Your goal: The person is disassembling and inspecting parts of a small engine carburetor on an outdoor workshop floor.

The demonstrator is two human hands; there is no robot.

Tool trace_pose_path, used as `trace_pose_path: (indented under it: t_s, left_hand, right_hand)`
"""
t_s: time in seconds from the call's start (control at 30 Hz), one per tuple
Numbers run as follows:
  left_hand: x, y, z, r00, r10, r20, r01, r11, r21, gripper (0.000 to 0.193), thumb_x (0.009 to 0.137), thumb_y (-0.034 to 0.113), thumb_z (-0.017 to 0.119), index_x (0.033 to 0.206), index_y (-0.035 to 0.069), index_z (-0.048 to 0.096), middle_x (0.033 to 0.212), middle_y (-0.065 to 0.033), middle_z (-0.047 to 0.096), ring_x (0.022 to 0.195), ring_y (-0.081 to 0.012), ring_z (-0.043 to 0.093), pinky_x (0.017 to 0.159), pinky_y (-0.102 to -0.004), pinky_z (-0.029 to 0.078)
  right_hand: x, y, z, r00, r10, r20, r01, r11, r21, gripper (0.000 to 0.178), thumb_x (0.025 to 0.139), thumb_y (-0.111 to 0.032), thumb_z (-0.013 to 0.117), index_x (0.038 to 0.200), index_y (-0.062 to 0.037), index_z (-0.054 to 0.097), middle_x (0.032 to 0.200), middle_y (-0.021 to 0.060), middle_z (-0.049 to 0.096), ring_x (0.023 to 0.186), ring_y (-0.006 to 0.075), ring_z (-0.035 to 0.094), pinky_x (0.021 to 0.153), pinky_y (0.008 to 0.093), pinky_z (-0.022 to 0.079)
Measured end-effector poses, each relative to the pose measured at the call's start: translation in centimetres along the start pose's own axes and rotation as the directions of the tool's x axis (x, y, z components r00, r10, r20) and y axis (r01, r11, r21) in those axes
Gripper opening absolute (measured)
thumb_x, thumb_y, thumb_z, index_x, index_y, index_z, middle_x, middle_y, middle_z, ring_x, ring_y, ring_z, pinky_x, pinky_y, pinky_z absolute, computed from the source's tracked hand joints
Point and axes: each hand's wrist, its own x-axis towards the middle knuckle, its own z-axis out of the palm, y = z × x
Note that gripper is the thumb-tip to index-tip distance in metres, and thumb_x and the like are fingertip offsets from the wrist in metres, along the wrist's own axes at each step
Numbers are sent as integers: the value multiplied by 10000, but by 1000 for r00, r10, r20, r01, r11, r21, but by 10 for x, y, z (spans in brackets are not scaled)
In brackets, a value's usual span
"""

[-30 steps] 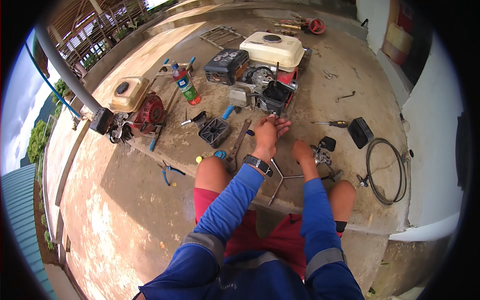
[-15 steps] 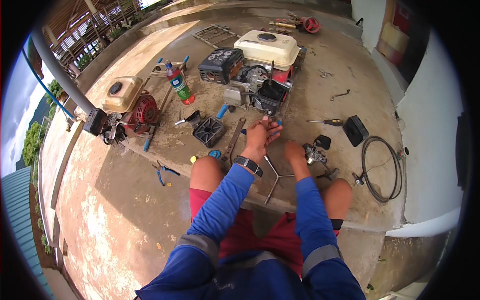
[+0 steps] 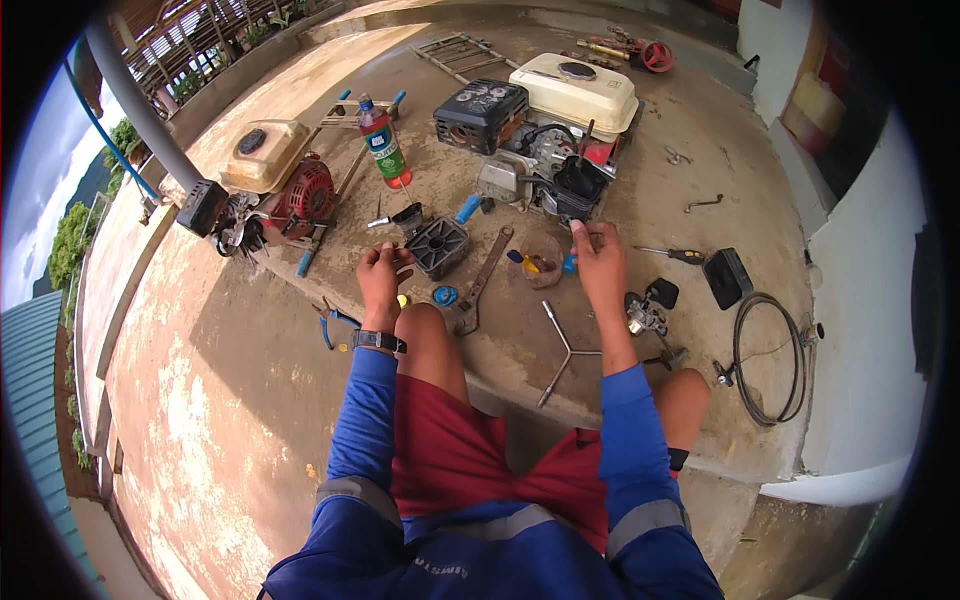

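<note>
My left hand (image 3: 383, 285) is raised beside the black ribbed cover (image 3: 438, 247), its fingers curled together. Whatever they hold, if anything, is too small to make out. My right hand (image 3: 600, 268) reaches to the front of the engine (image 3: 553, 165) with the cream fuel tank, just below its black open housing (image 3: 580, 182). Its thumb and fingers are bent in a pinch; what is between them does not show. Left of that hand sits a clear round tub (image 3: 541, 262) with a yellow piece (image 3: 529, 264) in it.
A large wrench (image 3: 484, 280), a three-armed socket wrench (image 3: 569, 351) and a carburetor (image 3: 645, 316) lie close to my knees. Further right are a screwdriver (image 3: 672, 255), a black box-shaped cover (image 3: 727, 278) and a coiled cable (image 3: 770, 360). A bottle (image 3: 383, 143) stands near a second engine (image 3: 290, 195).
My hands have parted: the left moved left toward the ribbed cover, the right forward to the engine. The clear tub is now uncovered. The view has shifted slightly.
</note>
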Motion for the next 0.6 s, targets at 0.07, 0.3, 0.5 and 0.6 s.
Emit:
trace_pose_path:
  t_s: [0.07,0.3,0.5,0.6]
  left_hand:
    - [32,-16,-31,992,54,-112,-39,991,127,230,1068,235,569,1146,30,640,975,-76,733,890,-193,726,750,-341,559]
    - [101,-81,-91,902,420,-101,-187,590,785,250,979,212,631,1074,-13,681,975,-227,752,902,-421,718,839,-471,560]
    - [149,-123,-142,850,484,208,-379,288,880,202,933,143,629,1090,24,670,1078,-217,685,1061,-423,612,931,-496,496]
    - [145,-142,-136,798,540,269,-418,173,892,183,935,131,625,1087,33,657,1117,-202,640,1100,-415,553,956,-504,465]
  right_hand:
    - [-2,1,7,999,-24,-37,22,998,-66,319,1006,-312,718,967,1,668,721,95,702,631,201,672,621,361,525]
    - [-9,-6,18,992,-72,-106,40,959,-281,289,1010,-279,693,933,-1,670,723,148,695,651,287,688,630,408,523]
    - [-13,-7,32,977,-134,-164,66,928,-367,239,977,-240,717,940,-8,677,724,134,691,631,277,666,630,414,511]
    - [-17,-6,31,978,-77,-196,11,948,-317,174,1006,-158,693,1019,10,651,782,50,670,672,98,619,607,271,548]
